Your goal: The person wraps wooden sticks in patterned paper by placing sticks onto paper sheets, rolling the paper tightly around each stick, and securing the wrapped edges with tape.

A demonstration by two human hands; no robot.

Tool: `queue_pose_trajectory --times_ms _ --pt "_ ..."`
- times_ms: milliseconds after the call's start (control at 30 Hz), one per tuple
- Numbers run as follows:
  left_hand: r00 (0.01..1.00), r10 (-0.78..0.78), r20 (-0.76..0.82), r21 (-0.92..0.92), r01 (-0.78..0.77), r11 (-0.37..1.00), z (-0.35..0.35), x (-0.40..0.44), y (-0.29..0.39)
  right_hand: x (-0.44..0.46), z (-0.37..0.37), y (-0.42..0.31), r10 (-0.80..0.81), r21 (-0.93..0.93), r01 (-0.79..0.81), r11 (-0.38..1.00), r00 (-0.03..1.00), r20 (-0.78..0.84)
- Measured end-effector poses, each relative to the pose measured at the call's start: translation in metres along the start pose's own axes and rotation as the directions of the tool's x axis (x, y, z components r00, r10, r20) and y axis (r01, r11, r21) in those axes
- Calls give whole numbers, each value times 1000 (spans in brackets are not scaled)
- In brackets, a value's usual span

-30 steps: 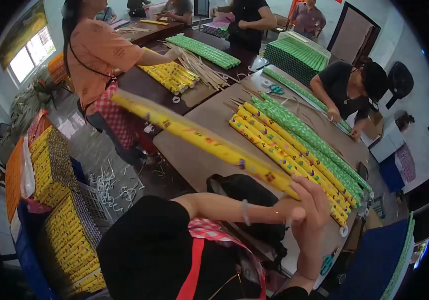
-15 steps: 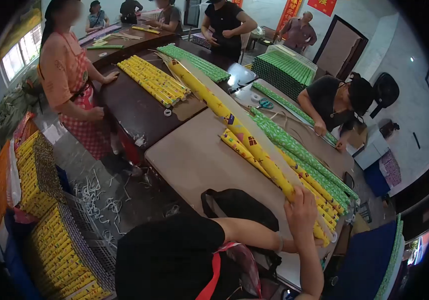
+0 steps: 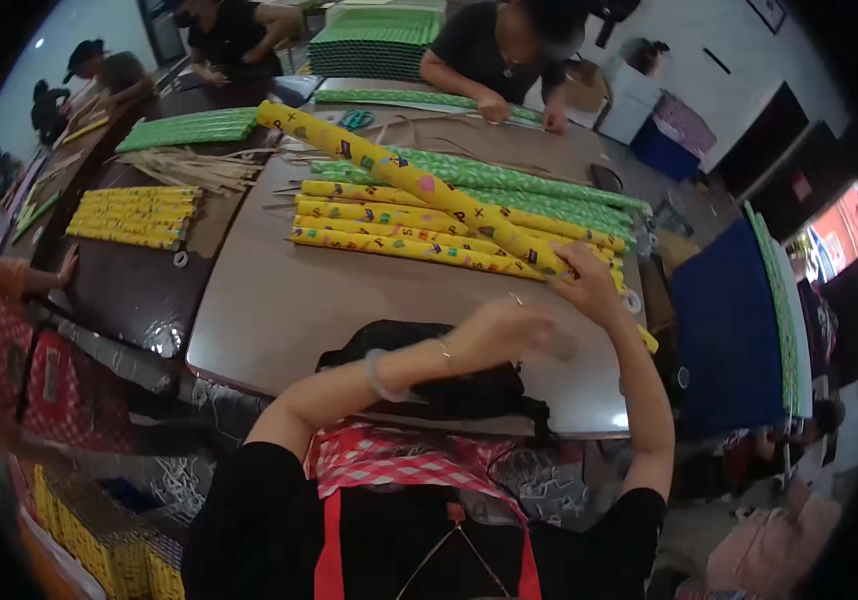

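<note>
A long yellow patterned roll of wrapping paper [image 3: 422, 183] slants over the table, its far end raised. My right hand [image 3: 587, 280] is closed around it near its close end. Nearer my body, my left hand [image 3: 509, 334] is apart from the roll, its fingers smeared by motion. Several more yellow rolls [image 3: 379, 241] lie side by side under the slanted one. Behind them lie green patterned rolls [image 3: 539, 181]. A white tape roll [image 3: 632, 300] is near my right hand. A black bag [image 3: 389, 345] lies on the table below my left hand.
Opposite, a person [image 3: 499, 65] handles a green roll. Teal scissors [image 3: 355, 120] and brown paper strips [image 3: 199, 170] lie farther back. More yellow rolls [image 3: 134, 217] lie on the dark table. A person in a checked apron [image 3: 49, 370] stands at left. A blue bin [image 3: 729, 330] stands at right.
The view has turned right. My left hand has come away from the roll's near end and moved left. My right hand still grips the roll.
</note>
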State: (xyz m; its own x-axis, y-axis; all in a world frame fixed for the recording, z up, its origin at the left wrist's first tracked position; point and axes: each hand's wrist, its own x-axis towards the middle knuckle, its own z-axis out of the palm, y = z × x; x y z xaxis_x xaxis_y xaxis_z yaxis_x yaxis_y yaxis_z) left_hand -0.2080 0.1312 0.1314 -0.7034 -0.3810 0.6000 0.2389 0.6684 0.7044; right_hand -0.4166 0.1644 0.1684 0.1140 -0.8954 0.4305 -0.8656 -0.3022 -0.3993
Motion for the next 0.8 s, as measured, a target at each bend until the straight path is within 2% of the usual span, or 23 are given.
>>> queue_pose_trajectory --times_ms 33,100,133,167,200,267,333,367,433,467,533,567,633,667,733,767,800 --pt "990 123 -62 234 -105 967 -30 3 -4 -8 -4 9 55 -14 -54 998 998 17" --pt "980 175 -93 551 -96 829 -96 19 -3 -24 -7 28 8 -87 -6 996 1000 15" --pt "974 227 -6 718 -154 678 -127 25 -17 -27 -11 28 -40 -126 42 991 999 21" --pt "996 73 52 807 -84 585 -153 28 -30 -30 -13 29 -79 -206 73 976 997 -18" --pt "980 107 171 891 -200 407 -179 30 -56 -33 -16 30 -123 -290 103 951 991 -50" --pt "951 -183 251 835 -117 537 -216 23 -83 -34 -21 40 -127 -294 130 947 991 28" --pt "805 -532 264 873 34 486 -226 27 -79 -34 -16 46 -212 -360 206 910 977 22" --pt "791 -533 300 736 164 657 -232 17 -99 -32 -13 49 -260 -380 257 889 965 43" --pt "752 -548 366 701 164 694 -231 -3 -103 -42 -2 53 -228 -378 231 897 972 53" --pt "822 -385 420 708 -31 706 -229 -20 -116 -45 6 56 -204 -372 219 902 976 79" --pt "721 -616 318 746 211 631 -212 -29 -100 -54 22 65 -251 -351 257 900 966 66" --pt "767 -543 342 697 180 694 -209 -45 -108 -58 31 70 -236 -345 255 903 967 97" --pt "809 -420 411 702 14 712 -198 -67 -118 -62 47 79 -212 -318 249 915 966 148" --pt "803 -478 355 821 -24 570 -188 -78 -116 -65 55 83 -221 -316 257 913 965 144" --pt "823 -456 340 814 -15 581 -181 -93 -125 -69 68 88 -191 -288 226 931 971 144" --pt "866 -362 345 803 -72 592 -180 -102 -128 -71 75 91 -200 -262 225 938 973 118" --pt "865 -365 343 807 -72 587 -179 -103 -127 -71 79 93 -205 -258 228 939 972 114"
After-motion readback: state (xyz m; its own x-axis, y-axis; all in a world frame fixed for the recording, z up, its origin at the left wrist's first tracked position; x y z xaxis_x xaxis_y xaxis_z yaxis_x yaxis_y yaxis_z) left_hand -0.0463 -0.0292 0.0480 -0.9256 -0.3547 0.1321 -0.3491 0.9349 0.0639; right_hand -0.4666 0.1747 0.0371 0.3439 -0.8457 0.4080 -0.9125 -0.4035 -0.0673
